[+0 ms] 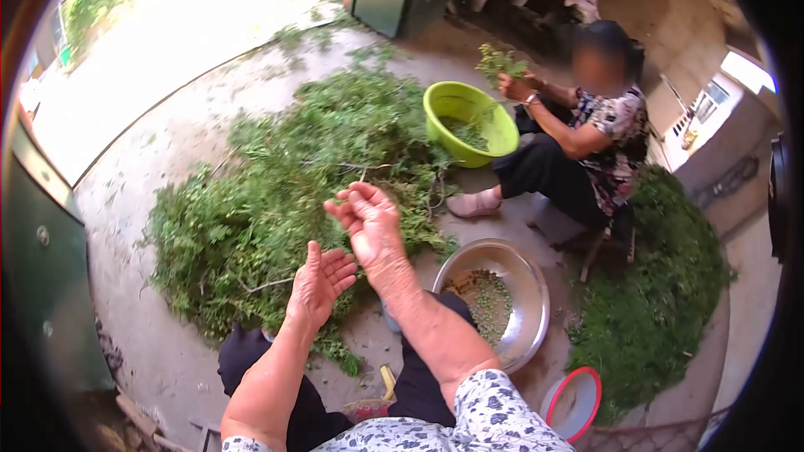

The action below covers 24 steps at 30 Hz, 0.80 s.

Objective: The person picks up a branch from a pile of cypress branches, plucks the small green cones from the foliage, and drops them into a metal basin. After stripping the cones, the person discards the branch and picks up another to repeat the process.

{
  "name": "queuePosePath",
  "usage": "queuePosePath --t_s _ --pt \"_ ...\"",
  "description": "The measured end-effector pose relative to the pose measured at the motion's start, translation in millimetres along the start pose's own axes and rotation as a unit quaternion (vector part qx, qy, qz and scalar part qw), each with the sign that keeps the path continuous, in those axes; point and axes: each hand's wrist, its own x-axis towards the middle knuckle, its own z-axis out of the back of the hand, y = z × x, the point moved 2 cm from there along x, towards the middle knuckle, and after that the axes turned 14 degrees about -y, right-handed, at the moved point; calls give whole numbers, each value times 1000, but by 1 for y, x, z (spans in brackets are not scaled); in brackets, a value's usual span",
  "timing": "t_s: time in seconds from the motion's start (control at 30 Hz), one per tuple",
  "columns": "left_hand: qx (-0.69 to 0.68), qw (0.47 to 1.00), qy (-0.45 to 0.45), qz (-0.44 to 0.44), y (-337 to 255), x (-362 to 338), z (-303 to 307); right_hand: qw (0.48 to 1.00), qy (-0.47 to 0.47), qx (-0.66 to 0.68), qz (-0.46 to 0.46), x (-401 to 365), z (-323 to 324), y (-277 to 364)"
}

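The left hand (322, 280) and right hand (370, 222) hover spread, palms showing, apparently empty, though a fine sprig would be hard to see. The heap of leafy stalks (268, 201) lies at ten o'clock from them, the steel bowl (540, 285) at four. The stalks look light, soft and tangled, and are probably best gripped low on a woody stem.

Sprawling heap of green leafy stems (276, 192) (loose, tangled) on the bare concrete ground (159, 151)

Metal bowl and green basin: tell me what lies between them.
In the head view, another person's foot in a pale shoe rests on concrete between the metal bowl and green basin, beside the plant pile.
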Motion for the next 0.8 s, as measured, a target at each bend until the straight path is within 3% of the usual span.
queuePosePath --t_s 0.07,0.13,0.2,0.27,0.33,0.37,0.4,0.47,0.53,0.57,0.6,0.67,0.73,0.8 --pt "-86 992 87 30 8 -6 -24 998 -29 63 -6 -24 -4 0" --pt "-229 968 89 -50 -2 -22 -59 987 -104 120 -35 -46 -8 2" --pt "-337 934 120 -1 -9 -13 -60 972 -136 184 -56 -51 2 -5" --pt "-323 943 62 50 -21 -5 -53 970 -126 192 -80 -50 17 -13" --pt "-257 966 -10 -4 -29 10 -40 970 -135 180 -97 -51 22 -16" --pt "-231 965 -85 -86 -28 17 -34 970 -136 180 -95 -47 24 -19" --pt "-194 973 -68 -109 -37 4 -49 972 -125 168 -105 -42 26 -24" --pt "-150 974 -131 -106 -48 8 -56 973 -121 154 -122 -35 29 -30" --pt "-143 968 -167 -121 -62 13 -61 987 -49 84 -130 -29 19 -30" --pt "-98 981 -70 -152 -69 27 -50 989 -61 40 -125 -28 13 -28" --pt "-84 978 -78 -176 -76 28 -51 990 -68 -5 -121 -25 8 -24" --pt "-120 972 -35 -197 -85 33 -48 981 -119 -132 -74 -12 10 -20" --pt "-132 969 -52 -203 -88 29 -48 967 -162 -186 66 -4 10 -4" --pt "-119 969 -26 -214 -91 26 -50 954 -123 -188 201 6 9 11"
